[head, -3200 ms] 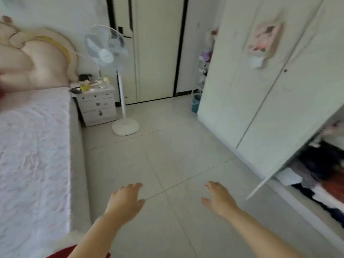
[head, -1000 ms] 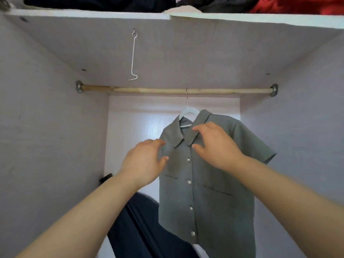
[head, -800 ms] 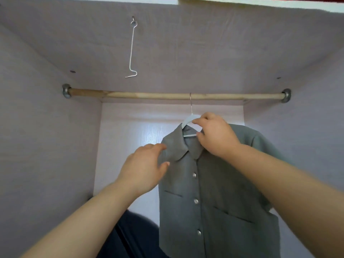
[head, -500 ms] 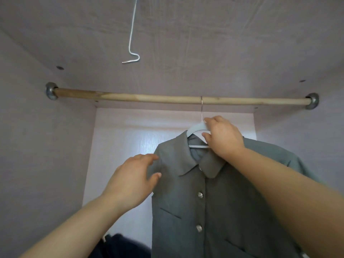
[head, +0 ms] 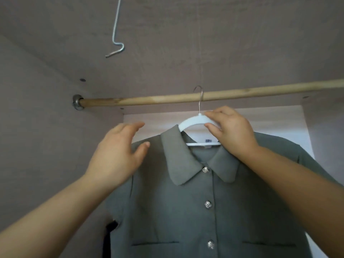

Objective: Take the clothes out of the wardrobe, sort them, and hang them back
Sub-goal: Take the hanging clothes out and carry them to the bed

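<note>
A grey short-sleeved shirt with silver buttons hangs on a white hanger. The hanger's metal hook reaches up in front of the wooden rail inside the wardrobe; whether it rests on the rail I cannot tell. My right hand grips the top of the hanger, thumb under its arm. My left hand is spread, fingers relaxed, in front of the shirt's left shoulder; contact is unclear.
A bent wire hook dangles from the wardrobe ceiling at upper left. The rail's metal socket is fixed to the left wall. A dark garment shows at the bottom left behind the shirt.
My right hand has moved from the collar up onto the hanger and gripped it. The shirt and hanger now sit closer and larger in view; the hook tip stands above the rail.
</note>
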A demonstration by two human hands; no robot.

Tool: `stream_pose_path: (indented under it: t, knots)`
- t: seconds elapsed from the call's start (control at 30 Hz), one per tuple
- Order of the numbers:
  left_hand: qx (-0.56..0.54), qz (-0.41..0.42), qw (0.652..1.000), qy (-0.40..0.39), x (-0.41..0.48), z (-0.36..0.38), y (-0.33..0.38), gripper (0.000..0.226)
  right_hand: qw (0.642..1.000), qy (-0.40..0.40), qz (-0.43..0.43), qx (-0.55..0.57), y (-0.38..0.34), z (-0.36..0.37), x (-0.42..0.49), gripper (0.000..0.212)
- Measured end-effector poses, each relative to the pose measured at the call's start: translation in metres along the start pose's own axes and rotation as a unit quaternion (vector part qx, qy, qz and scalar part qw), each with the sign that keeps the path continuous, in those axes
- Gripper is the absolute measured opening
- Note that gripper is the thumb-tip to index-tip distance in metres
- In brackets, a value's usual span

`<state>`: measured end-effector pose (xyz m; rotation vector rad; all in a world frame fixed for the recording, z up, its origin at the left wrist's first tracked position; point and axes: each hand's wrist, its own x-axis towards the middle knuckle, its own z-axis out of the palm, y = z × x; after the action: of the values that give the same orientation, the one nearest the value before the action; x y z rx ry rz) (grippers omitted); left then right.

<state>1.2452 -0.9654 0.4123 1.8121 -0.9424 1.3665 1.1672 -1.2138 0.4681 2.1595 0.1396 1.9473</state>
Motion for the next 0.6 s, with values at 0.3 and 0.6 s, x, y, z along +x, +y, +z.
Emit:
stream_pose_path:
  t: [0.3, 0.6]
  knots:
    - [0.102, -0.021, 0.992, 0.066, -0.029, -0.058, -0.022, 0.055, 0.987, 0.065, 0.015, 0.143, -0.068, 0.027, 0.01, 0.04]
    - [0.258, -0.105, 0.96, 0.043, -0.166, -0.141, -0.036, 0.047, 0.929, 0.123, -0.046, 0.345, -0.207, 0.047, -0.094, 0.028]
